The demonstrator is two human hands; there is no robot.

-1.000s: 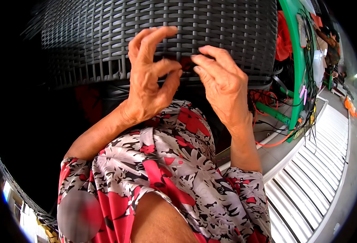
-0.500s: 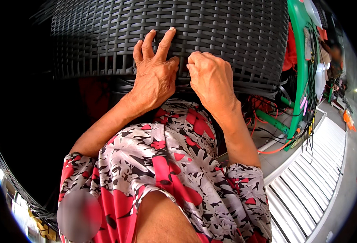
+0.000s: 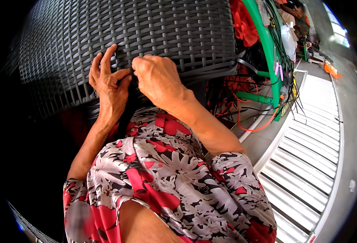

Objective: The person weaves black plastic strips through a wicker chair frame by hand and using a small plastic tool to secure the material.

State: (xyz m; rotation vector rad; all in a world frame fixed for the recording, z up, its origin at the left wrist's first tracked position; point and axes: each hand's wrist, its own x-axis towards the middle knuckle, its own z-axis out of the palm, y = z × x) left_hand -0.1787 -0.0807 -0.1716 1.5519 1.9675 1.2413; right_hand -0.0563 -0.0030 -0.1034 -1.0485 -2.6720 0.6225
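Observation:
A dark grey woven wicker panel (image 3: 158,28) fills the upper part of the view, its lower edge facing me. My left hand (image 3: 109,87) is at this edge, two fingers stretched over the weave, thumb and index fingertip pinched together. Right beside it, my right hand (image 3: 158,81) is closed, knuckles up, fingertips near the left thumb and index. What either pinch holds is hidden or too dark to make out. Loose flat dark strips (image 3: 211,69) run along the panel's lower edge to the right of my right hand.
To the right stands a green frame (image 3: 263,32) hung with dark cords (image 3: 273,36). Red material (image 3: 244,24) and an orange cable (image 3: 243,128) are near it. A white slatted rack (image 3: 304,154) lies on the floor. Other people (image 3: 298,16) are at the far right.
The view has turned, so the panel now sits further left and tilted. My right hand has come closer to my left, and the left thumb and index now point toward it.

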